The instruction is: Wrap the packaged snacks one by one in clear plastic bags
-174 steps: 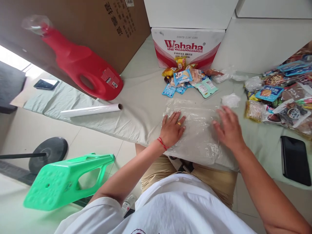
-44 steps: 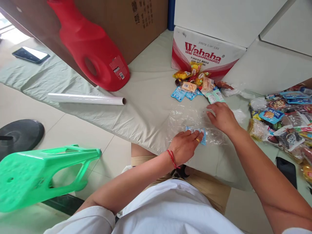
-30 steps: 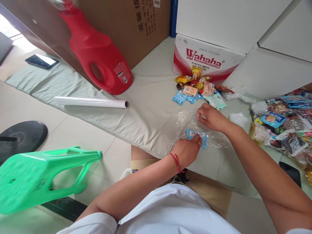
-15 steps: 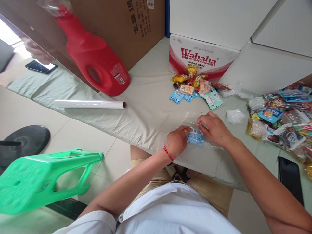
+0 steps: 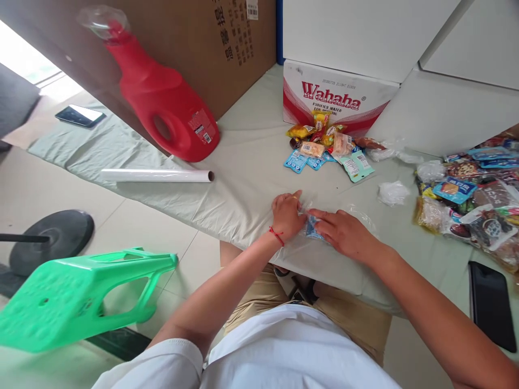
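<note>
A small blue snack packet [image 5: 313, 228] lies on the cloth-covered table near its front edge, with thin clear plastic film [image 5: 363, 217] spread around it. My left hand [image 5: 287, 217], with a red string at the wrist, is curled at the packet's left side, closed on the film's edge. Across the packet, my right hand [image 5: 344, 232] rests with its fingers stretched out, pressing the film and covering part of the blue. Beyond the hands sits a small pile of wrapped snacks [image 5: 312, 148].
A Wahaha carton [image 5: 324, 89] stands behind the snacks. At right are a crumpled plastic ball [image 5: 393, 193], a heap of packaged snacks [image 5: 458, 189] and a black phone [image 5: 491, 305]. To the left are a white roll [image 5: 158, 175], a red jug [image 5: 170, 102] and a green stool [image 5: 68, 302].
My left hand has shifted slightly left and away from me. The right hand has come down and left from the film onto the packet, its fingers straightening.
</note>
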The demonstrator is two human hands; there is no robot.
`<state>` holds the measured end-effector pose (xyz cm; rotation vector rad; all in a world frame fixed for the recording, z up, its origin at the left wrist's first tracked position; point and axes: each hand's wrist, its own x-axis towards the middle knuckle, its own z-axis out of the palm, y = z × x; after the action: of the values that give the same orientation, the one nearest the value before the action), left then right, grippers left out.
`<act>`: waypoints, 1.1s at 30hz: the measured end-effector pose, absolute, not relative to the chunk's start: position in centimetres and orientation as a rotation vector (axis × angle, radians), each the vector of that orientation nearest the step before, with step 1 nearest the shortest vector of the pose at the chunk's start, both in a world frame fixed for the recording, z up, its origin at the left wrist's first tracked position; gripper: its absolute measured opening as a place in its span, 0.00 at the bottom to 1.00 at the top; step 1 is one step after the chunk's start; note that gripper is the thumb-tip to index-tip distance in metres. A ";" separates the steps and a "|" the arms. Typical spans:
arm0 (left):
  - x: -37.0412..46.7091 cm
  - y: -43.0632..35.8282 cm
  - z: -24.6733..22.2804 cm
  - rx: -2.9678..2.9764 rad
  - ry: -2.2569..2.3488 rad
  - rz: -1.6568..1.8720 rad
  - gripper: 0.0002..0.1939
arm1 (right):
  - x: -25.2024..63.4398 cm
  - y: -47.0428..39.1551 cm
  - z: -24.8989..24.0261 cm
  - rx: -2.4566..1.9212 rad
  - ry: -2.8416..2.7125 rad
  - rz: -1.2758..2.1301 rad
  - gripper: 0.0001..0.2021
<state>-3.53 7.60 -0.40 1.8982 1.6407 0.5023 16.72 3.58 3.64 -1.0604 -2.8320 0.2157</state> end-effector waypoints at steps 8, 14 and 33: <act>-6.3 8.9 -0.3 1.537 1.384 0.884 0.04 | 17.4 -0.3 2.3 -1.127 -2.892 0.069 0.17; -7.6 7.9 0.8 1.103 1.277 0.835 0.05 | 17.7 -2.2 2.3 -1.263 -2.844 0.074 0.19; -5.6 4.8 2.3 1.045 1.425 0.688 0.18 | 15.7 -3.9 1.3 -1.344 -2.907 0.091 0.28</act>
<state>-5.59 4.82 2.34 1.0450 1.4250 0.6882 15.68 -3.88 1.32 -1.3442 -2.9074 0.0907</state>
